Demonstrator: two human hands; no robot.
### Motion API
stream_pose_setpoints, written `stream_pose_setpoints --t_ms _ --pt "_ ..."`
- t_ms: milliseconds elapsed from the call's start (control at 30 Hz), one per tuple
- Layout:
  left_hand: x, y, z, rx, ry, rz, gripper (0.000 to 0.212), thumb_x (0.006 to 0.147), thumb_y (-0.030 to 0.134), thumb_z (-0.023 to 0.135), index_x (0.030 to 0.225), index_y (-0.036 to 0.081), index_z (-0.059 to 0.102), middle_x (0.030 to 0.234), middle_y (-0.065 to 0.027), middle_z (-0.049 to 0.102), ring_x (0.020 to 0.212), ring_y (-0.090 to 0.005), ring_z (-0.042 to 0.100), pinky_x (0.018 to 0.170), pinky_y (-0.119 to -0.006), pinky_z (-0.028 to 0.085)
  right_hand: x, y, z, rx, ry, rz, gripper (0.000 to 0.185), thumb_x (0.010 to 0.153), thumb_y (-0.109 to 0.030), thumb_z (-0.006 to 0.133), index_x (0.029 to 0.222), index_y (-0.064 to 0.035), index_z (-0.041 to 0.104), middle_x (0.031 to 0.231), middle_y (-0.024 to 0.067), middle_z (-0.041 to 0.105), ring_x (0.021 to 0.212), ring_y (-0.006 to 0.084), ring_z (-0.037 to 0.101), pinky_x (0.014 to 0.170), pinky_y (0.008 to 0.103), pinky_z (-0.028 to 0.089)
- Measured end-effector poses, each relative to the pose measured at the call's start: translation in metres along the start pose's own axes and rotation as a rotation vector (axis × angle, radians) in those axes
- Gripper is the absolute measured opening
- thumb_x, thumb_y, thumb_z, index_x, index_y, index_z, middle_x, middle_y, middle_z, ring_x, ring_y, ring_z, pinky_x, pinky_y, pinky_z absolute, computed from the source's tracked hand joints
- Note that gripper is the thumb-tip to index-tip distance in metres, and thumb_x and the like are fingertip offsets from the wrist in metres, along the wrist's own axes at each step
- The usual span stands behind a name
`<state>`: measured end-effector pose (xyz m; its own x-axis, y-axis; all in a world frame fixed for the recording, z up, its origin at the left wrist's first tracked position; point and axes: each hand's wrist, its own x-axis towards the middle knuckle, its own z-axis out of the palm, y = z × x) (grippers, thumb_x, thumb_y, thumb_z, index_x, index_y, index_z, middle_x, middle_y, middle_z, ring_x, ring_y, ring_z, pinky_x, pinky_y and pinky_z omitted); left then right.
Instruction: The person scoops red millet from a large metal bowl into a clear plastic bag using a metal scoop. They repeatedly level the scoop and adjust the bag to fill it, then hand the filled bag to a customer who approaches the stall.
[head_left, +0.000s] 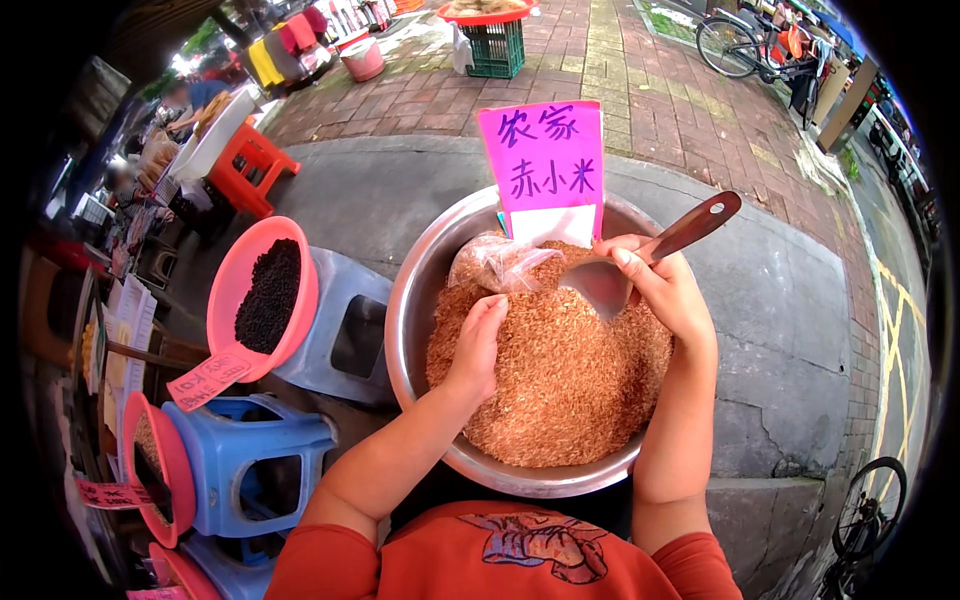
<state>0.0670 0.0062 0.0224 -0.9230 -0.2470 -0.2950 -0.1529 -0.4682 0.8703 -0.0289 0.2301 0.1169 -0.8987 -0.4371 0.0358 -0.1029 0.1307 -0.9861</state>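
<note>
A wide metal basin (409, 330) stands before me, holding a heap of reddish-brown grain (555, 375). My right hand (664, 281) grips a metal scoop (600, 285) near the base of its dark handle, with the bowl low against the grain. Over the heap's left part is my left hand (476, 352); its fingertips are close to a clear plastic bag (499, 262) that seems to hold some grain. Whether they pinch the bag's edge cannot be made out. A pink handwritten sign (544, 157) rises upright from the basin's far side.
To the left, a pink bowl of black grains (268, 300) rests on a grey-blue plastic stool (356, 337). Nearer is a blue stool (255, 457) beside another bowl (161, 465). A red stool (251, 169), a green crate (495, 49) and a bicycle (757, 52) stand farther off.
</note>
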Motion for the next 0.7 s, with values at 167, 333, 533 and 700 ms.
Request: stream_pose_setpoints --t_ms 167,333,533,700 --pt "0.0 0.002 0.001 -0.006 0.006 -0.038 0.026 0.097 0.027 0.058 0.113 0.006 0.057 0.105 -0.0002 0.057 0.104 -0.0105 0.048 0.095 -0.027 0.036 0.015 0.021 -0.005 -0.214 0.329 -0.072 0.022 0.097 -0.02 0.059 0.103 -0.0019 0.07 0.09 0.0113 0.072 0.085 0.0221 0.068 0.075 0.0341 0.051" --pt "0.002 0.001 -0.003 -0.012 -0.019 -0.053 0.026 0.097 0.027 0.057 0.113 0.007 0.057 0.106 0.0003 0.057 0.104 -0.009 0.049 0.094 -0.026 0.036 0.021 0.055 -0.01 -0.568 0.232 0.036 0.025 0.094 -0.027 0.061 0.098 -0.0038 0.07 0.089 0.0198 0.069 0.087 0.0365 0.067 0.074 0.0421 0.05" --pt "-0.006 0.008 0.006 -0.06 -0.077 0.028 0.025 0.098 0.025 0.054 0.109 0.004 0.059 0.101 0.0003 0.059 0.099 -0.0077 0.05 0.091 -0.026 0.038 0.015 0.032 -0.005 -0.2 -0.135 0.078 0.025 0.098 -0.024 0.059 0.104 -0.001 0.068 0.085 0.0004 0.067 0.073 0.0103 0.059 0.063 0.0267 0.046" --pt "-0.018 0.02 0.015 0.183 -0.299 0.166 0.03 0.099 0.023 0.048 0.105 -0.002 0.065 0.105 -0.0054 0.064 0.104 -0.013 0.054 0.096 -0.029 0.038 0.013 0.023 -0.004 0.098 -0.023 -0.015 0.028 0.098 -0.03 0.058 0.106 -0.0056 0.07 0.086 -0.0017 0.066 0.068 0.0042 0.053 0.056 0.0211 0.04"
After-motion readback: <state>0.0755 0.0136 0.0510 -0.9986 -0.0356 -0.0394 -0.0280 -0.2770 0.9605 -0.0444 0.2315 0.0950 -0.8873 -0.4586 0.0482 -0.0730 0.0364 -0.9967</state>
